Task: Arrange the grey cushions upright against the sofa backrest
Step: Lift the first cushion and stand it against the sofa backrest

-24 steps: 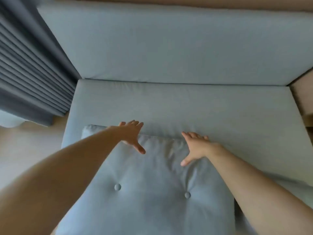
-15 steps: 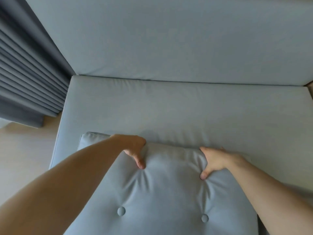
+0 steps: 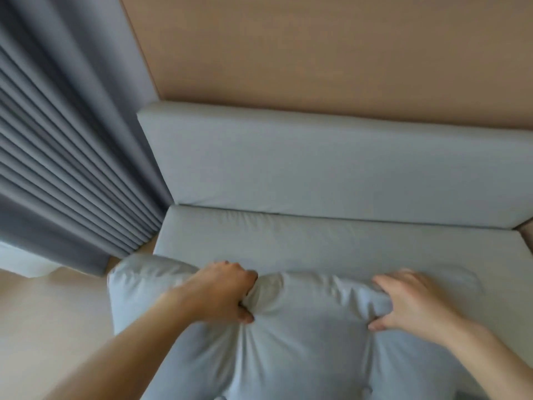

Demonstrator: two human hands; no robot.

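A grey tufted cushion (image 3: 311,342) fills the lower middle of the view, its far edge raised over the sofa seat (image 3: 331,241). My left hand (image 3: 227,293) is clenched on the cushion's far edge left of centre, bunching the fabric. My right hand (image 3: 409,304) grips the same edge further right, thumb pressed into the cover. The grey backrest (image 3: 331,168) stands bare beyond the seat, well apart from the cushion. The cushion's lower part runs out of frame.
Pleated grey curtains (image 3: 66,157) hang at the left, close to the sofa's left end. A tan wall (image 3: 331,50) rises behind the backrest. Pale floor (image 3: 49,327) shows at lower left. A brown strip (image 3: 526,235) sits at the seat's right end.
Both hands went from lying open on the cushion to gripping its far edge. The cushion's far edge has lifted, and the view has tilted up to show the wall.
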